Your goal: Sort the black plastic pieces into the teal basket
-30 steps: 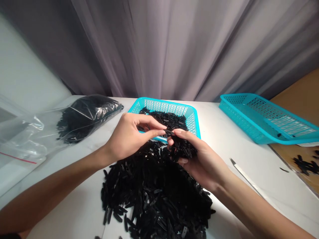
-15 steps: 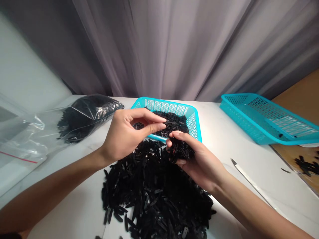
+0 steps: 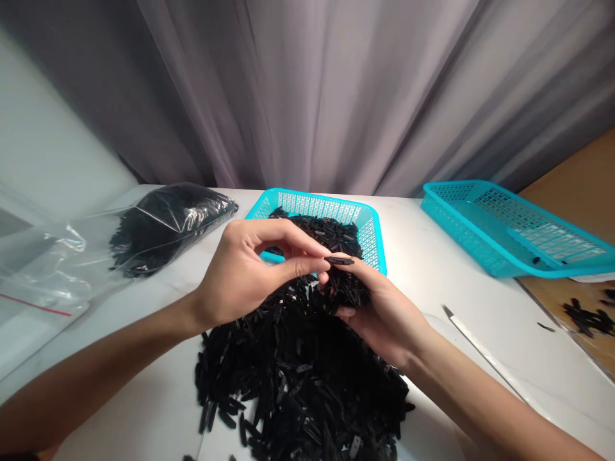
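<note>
Between the thumb and forefinger of my left hand (image 3: 254,269) is one small, flat black strip (image 3: 341,260), its far end lying by my right thumb. My right hand (image 3: 379,301) is cupped around a bunch of similar black strips (image 3: 350,288). Below both hands spreads a large heap of loose black strips (image 3: 298,378), a few showing small holes. Just behind the hands stands a turquoise basket (image 3: 377,234) partly filled with black strips. My left hand hides part of its near rim.
A clear zip bag (image 3: 163,227) of black strips lies at the left. On the right is a second turquoise basket (image 3: 485,237) with a few bits inside. A craft knife (image 3: 494,358) rests near my right forearm. More black pieces (image 3: 589,317) lie on a brown surface.
My left hand has moved slightly right and down to my right thumb. A single black strip now shows in its pinch. My right hand still holds the bunch.
</note>
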